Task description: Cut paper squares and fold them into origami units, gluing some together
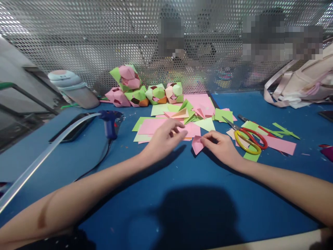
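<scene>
Between the thumb and fingers of my right hand (pixel 221 147) is a small folded piece of pink paper (pixel 197 145), pinched by its right edge just above the table. My left hand (pixel 166 139) hovers to its left, fingers loosely curled and apart, holding nothing. Beneath and behind that hand lie flat pink sheets (pixel 149 126) and green ones. A heap of folded green paper pieces (pixel 191 109) rests behind both hands. Close to my right hand lie scissors with one red and one yellow handle (pixel 251 140), on top of paper scraps.
Several folded paper balls (pixel 136 95) are stacked against the perforated metal screen (pixel 104 45). A blue glue gun (pixel 109 123) with a long clear stick stands at left, near a dark phone (pixel 70 130) and a bottle (pixel 75 90). A pale bag (pixel 309 78) sits back right.
</scene>
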Demonstrator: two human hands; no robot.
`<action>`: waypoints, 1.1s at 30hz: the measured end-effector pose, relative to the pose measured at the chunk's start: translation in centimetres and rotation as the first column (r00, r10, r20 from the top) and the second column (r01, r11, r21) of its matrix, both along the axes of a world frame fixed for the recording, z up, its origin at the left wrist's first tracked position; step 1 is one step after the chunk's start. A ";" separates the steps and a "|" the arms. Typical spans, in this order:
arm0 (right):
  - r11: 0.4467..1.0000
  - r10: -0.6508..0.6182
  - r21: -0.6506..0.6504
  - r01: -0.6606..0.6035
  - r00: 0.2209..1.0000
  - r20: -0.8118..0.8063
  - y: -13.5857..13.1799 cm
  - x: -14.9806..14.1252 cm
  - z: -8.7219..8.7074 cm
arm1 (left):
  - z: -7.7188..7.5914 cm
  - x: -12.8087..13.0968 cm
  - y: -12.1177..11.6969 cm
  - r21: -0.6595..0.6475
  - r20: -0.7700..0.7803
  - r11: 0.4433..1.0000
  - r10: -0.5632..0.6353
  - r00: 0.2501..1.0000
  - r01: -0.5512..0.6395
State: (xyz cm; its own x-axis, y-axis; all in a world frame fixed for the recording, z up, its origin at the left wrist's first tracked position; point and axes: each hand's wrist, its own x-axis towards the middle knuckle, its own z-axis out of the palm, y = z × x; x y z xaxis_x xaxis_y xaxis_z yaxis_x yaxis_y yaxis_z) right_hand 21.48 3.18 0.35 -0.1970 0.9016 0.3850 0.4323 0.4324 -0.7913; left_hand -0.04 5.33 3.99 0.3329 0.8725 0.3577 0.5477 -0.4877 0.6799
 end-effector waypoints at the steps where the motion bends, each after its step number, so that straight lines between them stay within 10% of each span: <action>1: 1.000 -0.007 -0.003 0.007 1.000 -0.009 0.1 0.1 -0.1 | 0.3 -0.6 0.8 0.060 -0.054 0.998 0.030 0.998 -0.027; 6: 1.000 -0.018 -0.017 0.017 0.999 -0.042 0.5 0.4 -0.5 | 0.4 -3.0 4.4 0.064 -0.315 0.994 0.107 0.943 -0.091; 14: 0.999 -0.045 -0.020 0.043 0.994 -0.099 1.4 1.0 -0.7 | -1.9 -4.1 6.2 -0.115 -0.255 0.993 0.002 0.967 -0.033; 33: 0.996 -0.081 -0.037 0.078 0.991 -0.108 2.2 0.7 -1.3 | -1.5 2.7 -1.2 -0.320 0.362 0.943 0.035 0.931 0.089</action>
State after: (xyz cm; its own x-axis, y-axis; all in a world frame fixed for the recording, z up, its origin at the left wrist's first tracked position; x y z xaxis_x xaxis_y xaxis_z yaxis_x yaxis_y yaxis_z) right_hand 22.19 5.39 -0.98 -0.0829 0.9251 0.3706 0.3747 0.3736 -0.8486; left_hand 2.62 4.16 2.51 0.2610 0.9528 0.1549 0.2268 -0.2165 0.9496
